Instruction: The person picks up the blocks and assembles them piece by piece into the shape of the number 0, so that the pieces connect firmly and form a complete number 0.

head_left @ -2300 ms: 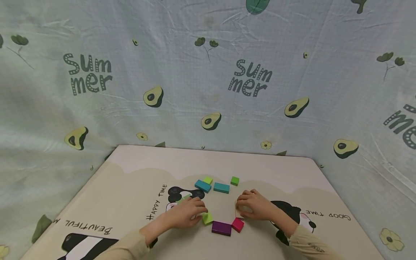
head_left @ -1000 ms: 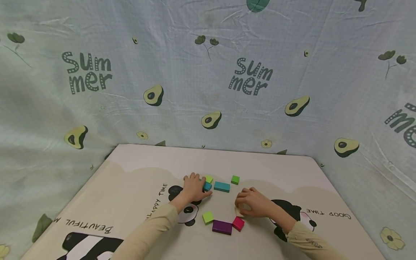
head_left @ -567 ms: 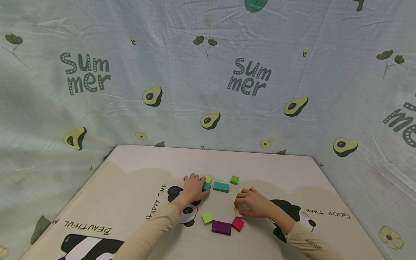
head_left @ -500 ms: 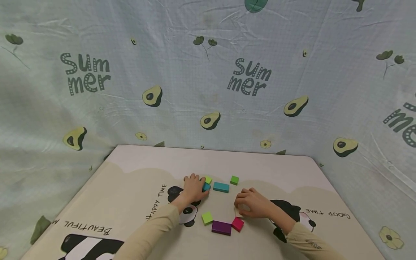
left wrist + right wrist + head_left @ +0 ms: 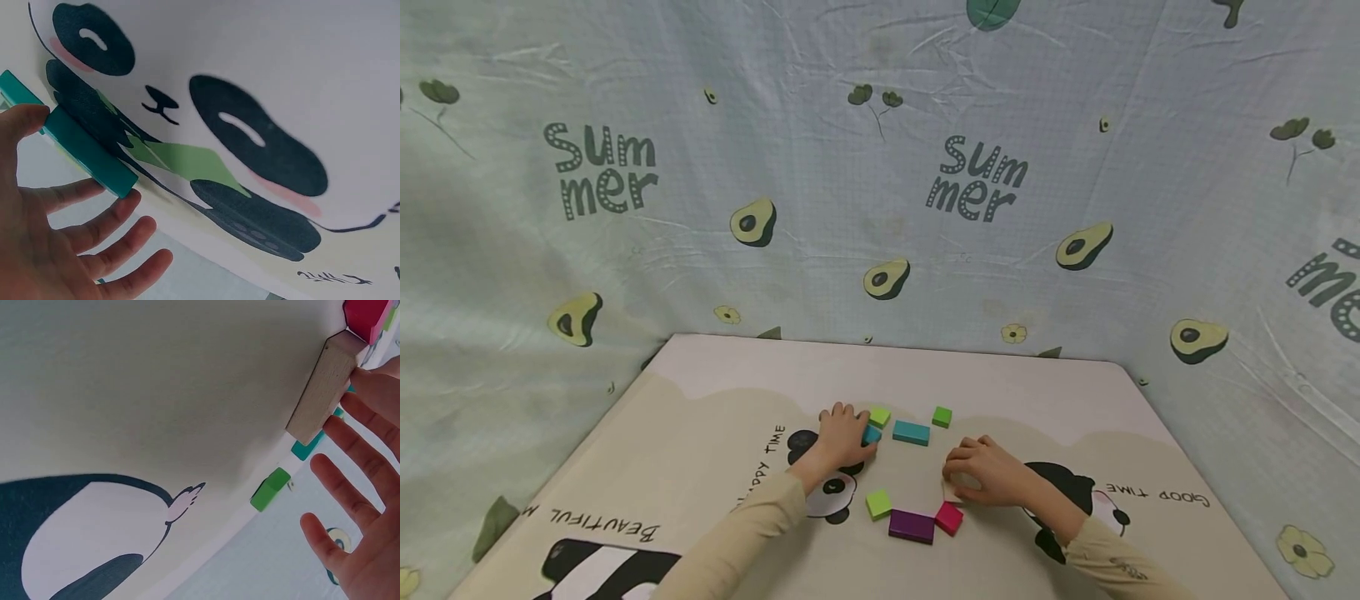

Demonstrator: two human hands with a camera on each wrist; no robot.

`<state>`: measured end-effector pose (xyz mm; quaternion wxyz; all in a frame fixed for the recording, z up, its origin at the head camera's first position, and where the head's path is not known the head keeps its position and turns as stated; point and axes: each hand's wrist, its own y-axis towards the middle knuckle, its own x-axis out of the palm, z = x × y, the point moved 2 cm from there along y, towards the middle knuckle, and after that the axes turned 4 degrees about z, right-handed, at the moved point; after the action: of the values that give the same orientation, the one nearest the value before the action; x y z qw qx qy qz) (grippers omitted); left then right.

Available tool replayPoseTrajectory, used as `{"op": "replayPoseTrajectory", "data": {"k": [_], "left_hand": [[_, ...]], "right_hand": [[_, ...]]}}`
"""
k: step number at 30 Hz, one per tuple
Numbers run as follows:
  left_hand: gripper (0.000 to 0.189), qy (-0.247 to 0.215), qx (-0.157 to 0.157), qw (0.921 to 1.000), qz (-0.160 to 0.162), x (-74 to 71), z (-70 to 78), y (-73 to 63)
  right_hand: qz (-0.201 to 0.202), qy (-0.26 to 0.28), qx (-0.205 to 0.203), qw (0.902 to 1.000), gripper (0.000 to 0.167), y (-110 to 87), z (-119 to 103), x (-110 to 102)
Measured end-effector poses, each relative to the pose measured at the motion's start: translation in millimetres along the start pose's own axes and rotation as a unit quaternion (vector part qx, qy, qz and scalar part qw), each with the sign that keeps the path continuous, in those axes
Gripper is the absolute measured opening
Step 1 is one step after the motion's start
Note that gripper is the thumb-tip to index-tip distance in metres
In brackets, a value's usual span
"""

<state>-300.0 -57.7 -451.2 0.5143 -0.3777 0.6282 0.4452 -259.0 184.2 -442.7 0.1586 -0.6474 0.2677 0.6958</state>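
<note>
My left hand (image 5: 840, 437) pinches a teal block (image 5: 90, 153) between thumb and fingers; in the head view only the block's right end shows. Just behind it lies a yellow-green cube (image 5: 879, 417). The right hand (image 5: 988, 472) has its thumb and fingertips on a plain wooden block (image 5: 326, 387), which the hand mostly covers in the head view. A red cube (image 5: 949, 517) touches the wooden block's near end. Left of it are a purple block (image 5: 912, 526) and a second yellow-green cube (image 5: 877, 504), the three in a bent row.
Between the hands, further back, lies another teal block (image 5: 912, 432), with a green cube (image 5: 942, 417) behind its right end. The table (image 5: 1037, 392) has a panda-print cover. A patterned cloth (image 5: 820, 167) hangs behind and at both sides.
My left hand has left the front yellow-green cube, reached back to the teal block and taken hold of it. Lately hand and block have shifted slightly left. The right hand has stayed put.
</note>
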Motion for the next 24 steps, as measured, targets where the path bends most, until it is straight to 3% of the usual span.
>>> {"op": "replayPoseTrajectory", "data": {"k": [24], "left_hand": [[0.053,-0.066,0.068,0.9954,0.013,-2.2,-16.1,-19.4]], "right_hand": [[0.016,0.004,-0.007,0.9998,0.019,-3.3,2.3,2.6]]}}
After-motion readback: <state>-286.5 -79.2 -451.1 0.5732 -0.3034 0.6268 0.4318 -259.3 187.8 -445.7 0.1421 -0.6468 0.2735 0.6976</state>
